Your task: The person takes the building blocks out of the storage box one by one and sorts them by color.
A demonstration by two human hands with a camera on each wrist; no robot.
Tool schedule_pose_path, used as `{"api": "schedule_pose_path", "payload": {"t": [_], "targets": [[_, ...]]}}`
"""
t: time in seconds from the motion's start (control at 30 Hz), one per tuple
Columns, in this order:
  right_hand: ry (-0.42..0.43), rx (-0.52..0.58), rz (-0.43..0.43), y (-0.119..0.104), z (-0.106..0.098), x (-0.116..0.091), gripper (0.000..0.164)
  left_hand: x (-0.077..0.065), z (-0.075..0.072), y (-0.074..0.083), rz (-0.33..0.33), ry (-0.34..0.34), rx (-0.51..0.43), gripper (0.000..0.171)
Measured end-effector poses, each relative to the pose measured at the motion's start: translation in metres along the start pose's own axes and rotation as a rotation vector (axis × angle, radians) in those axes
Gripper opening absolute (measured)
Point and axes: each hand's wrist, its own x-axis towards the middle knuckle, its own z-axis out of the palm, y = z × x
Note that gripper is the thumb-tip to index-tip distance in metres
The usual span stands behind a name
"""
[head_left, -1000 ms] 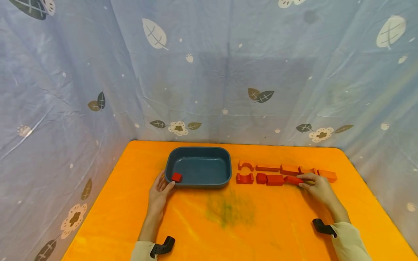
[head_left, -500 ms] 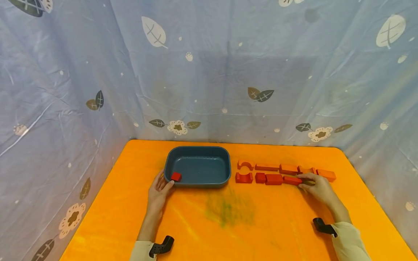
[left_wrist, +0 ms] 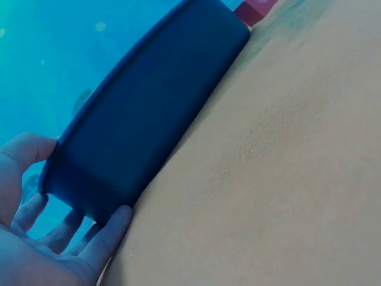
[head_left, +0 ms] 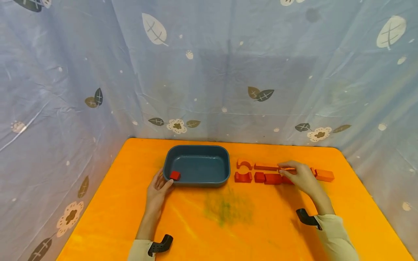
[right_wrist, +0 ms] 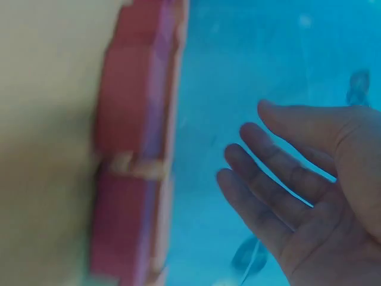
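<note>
My left hand (head_left: 156, 195) holds the front left corner of a dark blue baking dish (head_left: 199, 185), thumb at the rim and fingers along the outer wall. Inside that corner lies a red cube (head_left: 175, 175). Over two rows of toy blocks hovers my right hand (head_left: 302, 178), fingers loosely spread and nothing in them in the right wrist view. The front row has a red arch block (head_left: 243, 178), a small red block (head_left: 259, 177), a larger red block (head_left: 272, 179) and one partly hidden by the hand. Behind stand an orange arch block (head_left: 244, 164) and a long orange block (head_left: 266, 167).
Another orange block (head_left: 324, 175) ends the back row at the right; some between are covered by the right hand. An orange tabletop (head_left: 241, 235) with a greenish stain carries everything. Patterned blue curtains (head_left: 209, 90) hang behind and at both sides.
My right hand has lifted away from the red block at the front row's right end and moved left and slightly back over the blocks. The left hand has kept its hold.
</note>
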Motion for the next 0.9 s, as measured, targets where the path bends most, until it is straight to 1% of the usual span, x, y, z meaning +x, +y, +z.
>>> {"api": "schedule_pose_path", "payload": {"t": [0.03, 0.1, 0.13, 0.17, 0.23, 0.33, 0.43, 0.57, 0.67, 0.73, 0.83, 0.9], "targets": [[-0.019, 0.006, -0.014, -0.037, -0.007, 0.004, 0.023, 0.0, 0.0, 0.001, -0.001, 0.0, 0.002, 0.067], [-0.064, 0.026, -0.042, -0.073, -0.006, 0.014, 0.022, 0.001, 0.001, 0.002, 0.0, -0.003, 0.003, 0.067], [-0.097, 0.055, -0.048, -0.086, -0.004, 0.02, 0.022, 0.001, 0.001, 0.003, 0.0, -0.005, 0.001, 0.067], [-0.122, 0.089, -0.067, -0.095, 0.001, 0.027, 0.022, 0.001, 0.001, 0.004, 0.002, -0.007, 0.003, 0.067], [-0.188, 0.164, -0.087, -0.106, 0.014, 0.043, 0.025, 0.001, 0.001, 0.005, 0.007, -0.005, -0.001, 0.067], [-0.262, 0.222, -0.149, -0.123, 0.042, 0.064, 0.027, 0.002, 0.0, 0.007, 0.014, -0.003, 0.002, 0.067], [-0.315, 0.229, -0.206, -0.145, 0.072, 0.08, 0.027, 0.002, 0.0, 0.007, 0.012, -0.005, 0.003, 0.067], [-0.362, 0.212, -0.251, -0.172, 0.118, 0.09, 0.031, 0.0, 0.0, 0.004, -0.001, 0.001, -0.007, 0.067], [-0.38, 0.177, -0.258, -0.191, 0.148, 0.093, 0.035, -0.002, 0.0, 0.004, -0.001, 0.01, -0.002, 0.067], [-0.388, 0.166, -0.243, -0.202, 0.164, 0.095, 0.037, -0.003, 0.001, 0.004, 0.002, 0.012, 0.017, 0.066], [-0.403, 0.166, -0.213, -0.214, 0.183, 0.1, 0.039, -0.003, 0.001, 0.003, 0.006, 0.01, 0.03, 0.066], [-0.42, 0.163, -0.195, -0.221, 0.192, 0.103, 0.039, -0.004, 0.001, 0.002, 0.008, 0.006, 0.034, 0.066]]}}
